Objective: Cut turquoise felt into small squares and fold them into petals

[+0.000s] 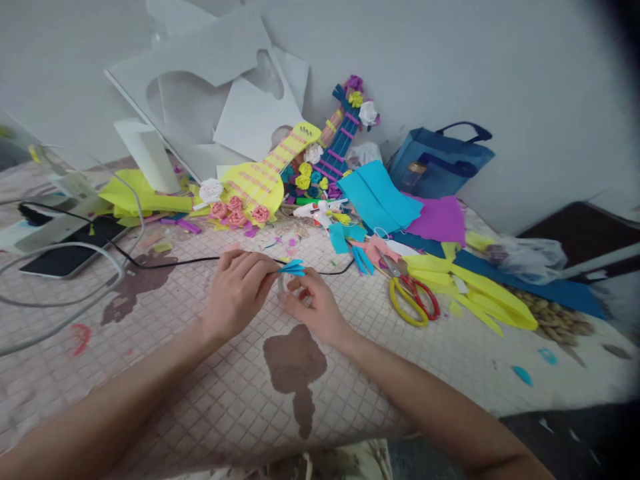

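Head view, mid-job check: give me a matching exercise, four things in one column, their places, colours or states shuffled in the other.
1. scissors
2. phone
3. bag
4. small folded paper piece

A. translucent blue, at the back right
B. light blue, at the fingertips of the left hand
C. one red handle, one yellow
D. dark screen, lying flat at the left

Pairs: 1-C, 2-D, 3-A, 4-B
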